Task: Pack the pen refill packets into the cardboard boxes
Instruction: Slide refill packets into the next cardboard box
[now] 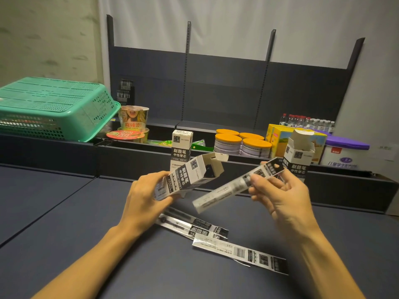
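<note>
Refill box [190, 175] is being gripped low down by the left hand [146, 195], tilted with its open mouth toward the right so a packet can be slid in; something dark is already showing inside. Refill packet [235, 186] is being pinched at its upper end by the right hand [280, 190], its free end angled down-left, not yet lined up with the mouth. Spare packets [216, 238] are being left on the dark tabletop [64, 212] beneath the hands. Closed box [182, 147] and open box [299, 157] are being kept upright behind.
</note>
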A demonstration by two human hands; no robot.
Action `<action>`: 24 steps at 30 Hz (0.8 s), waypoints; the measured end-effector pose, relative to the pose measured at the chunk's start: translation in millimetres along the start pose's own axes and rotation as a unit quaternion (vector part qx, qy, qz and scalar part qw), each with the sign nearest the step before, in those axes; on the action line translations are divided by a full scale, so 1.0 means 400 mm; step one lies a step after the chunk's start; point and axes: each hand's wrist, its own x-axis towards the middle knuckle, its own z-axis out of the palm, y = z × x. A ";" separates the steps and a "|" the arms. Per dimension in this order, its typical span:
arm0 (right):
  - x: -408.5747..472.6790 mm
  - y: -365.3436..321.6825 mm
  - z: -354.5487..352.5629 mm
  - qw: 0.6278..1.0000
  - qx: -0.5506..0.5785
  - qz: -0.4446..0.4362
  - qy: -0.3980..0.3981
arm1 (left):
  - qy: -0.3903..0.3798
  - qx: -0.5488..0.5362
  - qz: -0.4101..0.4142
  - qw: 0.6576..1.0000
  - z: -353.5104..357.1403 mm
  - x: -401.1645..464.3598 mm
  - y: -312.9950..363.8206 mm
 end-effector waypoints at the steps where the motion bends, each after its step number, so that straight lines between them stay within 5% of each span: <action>1: 0.000 -0.004 -0.004 1.000 0.009 -0.015 0.015 | 0.000 0.000 -0.001 1.000 0.000 0.000 -0.001; 12: -0.003 -0.007 -0.004 0.980 0.004 -0.156 0.123 | -0.007 0.003 -0.001 1.000 0.003 0.000 -0.007; 24: -0.005 0.009 0.000 0.967 -0.060 -0.197 0.150 | -0.010 -0.002 0.007 1.000 0.002 -0.001 -0.001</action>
